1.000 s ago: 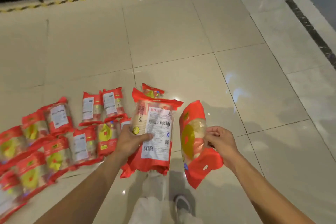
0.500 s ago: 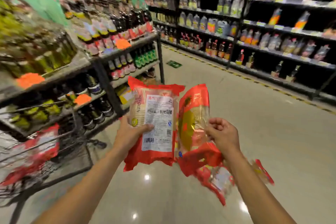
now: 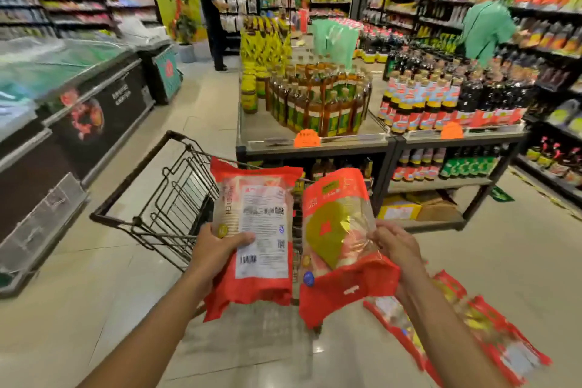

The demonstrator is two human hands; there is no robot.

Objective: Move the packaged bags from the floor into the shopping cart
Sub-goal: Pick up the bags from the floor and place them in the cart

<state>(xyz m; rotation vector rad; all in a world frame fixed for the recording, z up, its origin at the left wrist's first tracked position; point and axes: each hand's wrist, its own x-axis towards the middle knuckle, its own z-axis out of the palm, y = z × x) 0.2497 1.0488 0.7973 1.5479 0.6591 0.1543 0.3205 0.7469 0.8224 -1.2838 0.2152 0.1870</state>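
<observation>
Tile floor [image 3: 519, 261] runs pale and glossy between shop shelves. Your left hand [image 3: 217, 249] grips one red bag [image 3: 258, 230], label side up, thumb pressed across it; your right hand [image 3: 398, 249] pinches a second red bag [image 3: 337, 246] by its edge. Both hang above the black wire cart [image 3: 163, 198]. More bags [image 3: 491, 337] lie blurred on the floor under your right arm. A bottle stand [image 3: 315, 145] sits beyond the cart.

Red bags [image 3: 252, 230], black cart [image 3: 163, 195]

Two red sealed bags are held upright above the floor: the label-side bag [image 3: 255, 230] left, the yellow-printed bag [image 3: 340, 246] right, before the wire cart [image 3: 163, 195].
</observation>
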